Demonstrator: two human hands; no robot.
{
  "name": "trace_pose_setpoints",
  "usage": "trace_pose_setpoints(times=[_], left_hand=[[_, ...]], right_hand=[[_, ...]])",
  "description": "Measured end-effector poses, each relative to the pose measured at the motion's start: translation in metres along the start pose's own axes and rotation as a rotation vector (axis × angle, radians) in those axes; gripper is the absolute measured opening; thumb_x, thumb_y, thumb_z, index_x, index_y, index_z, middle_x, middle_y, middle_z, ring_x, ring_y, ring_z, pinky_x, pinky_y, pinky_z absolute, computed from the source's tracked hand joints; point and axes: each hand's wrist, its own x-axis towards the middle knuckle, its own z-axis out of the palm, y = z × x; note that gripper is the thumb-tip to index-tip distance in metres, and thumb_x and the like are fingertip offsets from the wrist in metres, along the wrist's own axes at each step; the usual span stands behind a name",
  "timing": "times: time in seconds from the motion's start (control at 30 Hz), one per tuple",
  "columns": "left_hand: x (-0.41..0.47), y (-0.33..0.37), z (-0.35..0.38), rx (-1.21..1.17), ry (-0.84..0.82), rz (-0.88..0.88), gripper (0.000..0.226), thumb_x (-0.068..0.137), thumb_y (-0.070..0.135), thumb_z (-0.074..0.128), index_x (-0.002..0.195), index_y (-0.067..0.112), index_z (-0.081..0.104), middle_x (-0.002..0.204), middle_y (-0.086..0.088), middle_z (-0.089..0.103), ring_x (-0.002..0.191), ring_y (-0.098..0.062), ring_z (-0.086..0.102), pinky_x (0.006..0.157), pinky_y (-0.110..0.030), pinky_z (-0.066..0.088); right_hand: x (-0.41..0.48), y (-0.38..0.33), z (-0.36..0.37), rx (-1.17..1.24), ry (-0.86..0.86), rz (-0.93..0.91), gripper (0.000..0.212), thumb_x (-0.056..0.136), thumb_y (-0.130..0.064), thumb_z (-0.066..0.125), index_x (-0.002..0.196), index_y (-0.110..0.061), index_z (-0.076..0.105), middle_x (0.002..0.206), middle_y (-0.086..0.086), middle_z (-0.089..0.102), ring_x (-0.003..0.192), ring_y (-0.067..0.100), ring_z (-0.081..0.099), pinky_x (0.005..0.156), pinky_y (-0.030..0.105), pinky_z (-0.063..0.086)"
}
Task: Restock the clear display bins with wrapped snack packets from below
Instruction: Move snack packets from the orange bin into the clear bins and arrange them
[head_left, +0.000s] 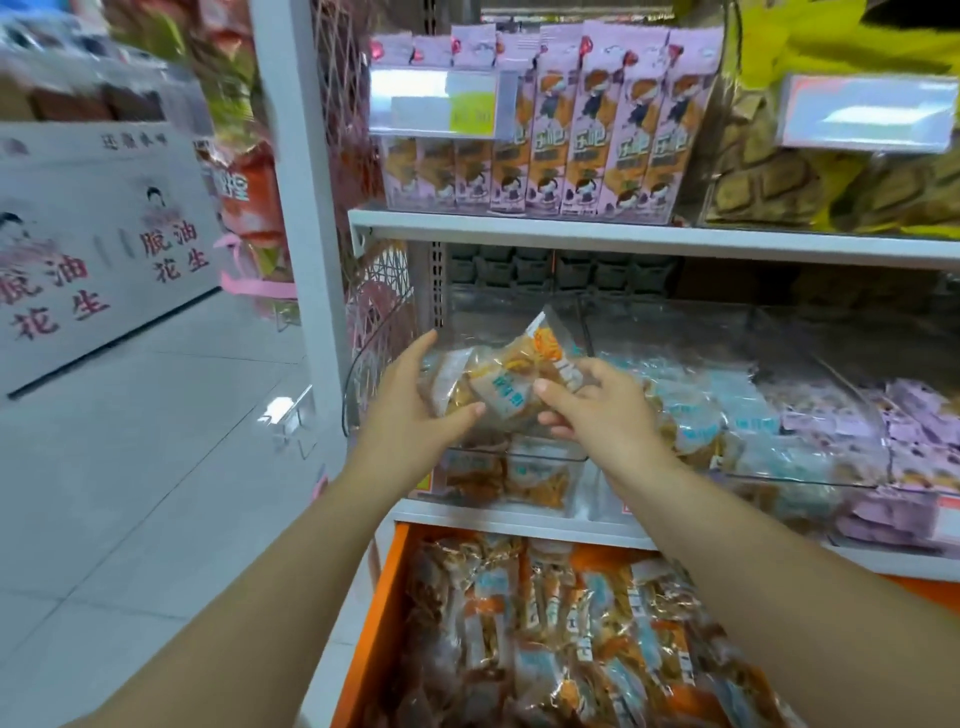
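A bundle of clear-wrapped snack packets (511, 384), orange-brown inside with pale blue labels, is held between both hands just above the open top of the leftmost clear bin (545, 458) on the middle shelf. One packet in the bundle sticks up at a tilt, its sealed end pointing to the far right.

The left hand (415, 400) clasps the bundle's left side. Its thumb lies across the front and its fingers reach up behind, close together. The right hand (602, 405) grips the right side, with the thumb on top of a blue label and the fingers curled underneath.

More of the same packets lie low in that bin, seen through its front wall. Just to the right, a second clear bin (831, 338) is heaped with blue-labelled packets (691, 410), and purple packets (919, 415) fill the next one at the far right.

Below the shelf edge, near the person, an orange drawer (384, 597) stands pulled out, packed with rows of similar wrapped packets (545, 623).

On the shelf above (623, 236), tall pink packets (597, 130) stand upright in a row behind a price tag (436, 104). To their right are brown and yellow packets (779, 182).

A white post (306, 208) marks the rack's left end. Farther left, a white carton (93, 249) with red characters sits on the pale tiled floor (156, 467).
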Motion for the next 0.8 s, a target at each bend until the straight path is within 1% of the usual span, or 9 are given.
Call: trace_pose_setpoints(times=[0.1,0.23,0.3,0.37,0.47,0.57,0.63,0.7,0.8], left_hand=[[0.001,0.001,-0.004,-0.006,0.064,0.025,0.082,0.080,0.031,0.074,0.146,0.033,0.026,0.150,0.009,0.031,0.127,-0.004,0.032,0.102,-0.024,0.029],[-0.005,0.007,-0.006,-0.046,0.131,0.080,0.068,0.081,0.031,0.073,0.138,0.036,0.036,0.134,0.017,0.038,0.117,-0.002,0.041,0.101,-0.027,0.036],[-0.008,0.015,-0.006,-0.388,0.094,-0.057,0.043,0.083,0.026,0.070,0.120,0.032,0.049,0.129,0.009,0.052,0.109,-0.009,0.056,0.094,-0.035,0.049],[-0.012,0.024,-0.006,-0.889,-0.037,-0.284,0.027,0.081,0.024,0.065,0.106,0.022,0.055,0.115,-0.003,0.062,0.097,-0.017,0.065,0.084,-0.044,0.056],[-0.016,0.025,-0.007,-1.258,-0.235,-0.477,0.029,0.085,0.025,0.055,0.112,0.014,0.058,0.105,-0.012,0.068,0.094,-0.025,0.068,0.084,-0.053,0.054],[-0.018,0.024,-0.006,-1.333,-0.290,-0.522,0.038,0.094,0.030,0.046,0.126,0.012,0.056,0.113,-0.013,0.068,0.104,-0.029,0.066,0.086,-0.055,0.053],[-0.018,0.025,-0.004,-1.320,-0.323,-0.528,0.045,0.090,0.037,0.049,0.129,0.014,0.055,0.118,-0.011,0.066,0.113,-0.031,0.061,0.086,-0.052,0.053],[-0.020,0.027,-0.002,-1.283,-0.361,-0.495,0.047,0.082,0.040,0.057,0.123,0.017,0.057,0.114,-0.007,0.067,0.105,-0.027,0.065,0.082,-0.045,0.056],[-0.024,0.032,0.004,-1.157,-0.363,-0.409,0.039,0.072,0.026,0.065,0.109,0.019,0.057,0.103,-0.005,0.070,0.088,-0.020,0.068,0.072,-0.032,0.058]], right_hand=[[-0.002,0.002,-0.006,0.059,0.131,-0.014,0.012,0.084,-0.021,0.070,0.093,-0.019,0.062,0.081,-0.001,0.069,0.070,0.012,0.063,0.078,0.036,0.056],[-0.009,-0.006,-0.020,0.052,0.266,-0.072,0.012,0.083,-0.026,0.071,0.082,-0.021,0.060,0.084,-0.003,0.068,0.076,0.013,0.064,0.079,0.043,0.056],[-0.014,-0.013,-0.027,0.012,0.283,-0.101,0.014,0.082,-0.025,0.072,0.080,-0.020,0.060,0.084,-0.002,0.069,0.080,0.015,0.068,0.079,0.046,0.056],[-0.018,-0.020,-0.033,-0.003,0.249,-0.120,0.012,0.085,-0.024,0.069,0.083,-0.018,0.059,0.089,0.001,0.071,0.084,0.015,0.070,0.078,0.046,0.057],[-0.025,-0.034,-0.040,0.038,0.212,-0.140,0.010,0.089,-0.020,0.063,0.093,-0.012,0.059,0.094,0.002,0.072,0.082,0.011,0.071,0.071,0.034,0.058],[-0.031,-0.045,-0.045,0.080,0.185,-0.174,0.007,0.090,-0.018,0.062,0.095,-0.015,0.059,0.089,0.001,0.073,0.082,0.011,0.071,0.073,0.035,0.057],[-0.036,-0.049,-0.043,0.089,0.129,-0.167,0.009,0.089,-0.017,0.063,0.096,-0.015,0.058,0.085,0.001,0.074,0.080,0.013,0.072,0.072,0.037,0.057],[-0.040,-0.047,-0.037,0.047,0.062,-0.147,0.012,0.087,-0.016,0.065,0.096,-0.015,0.057,0.083,0.003,0.074,0.077,0.016,0.072,0.072,0.040,0.058],[-0.044,-0.043,-0.029,0.012,0.001,-0.102,0.017,0.086,-0.017,0.067,0.099,-0.014,0.056,0.086,0.007,0.073,0.081,0.027,0.071,0.077,0.048,0.057]])
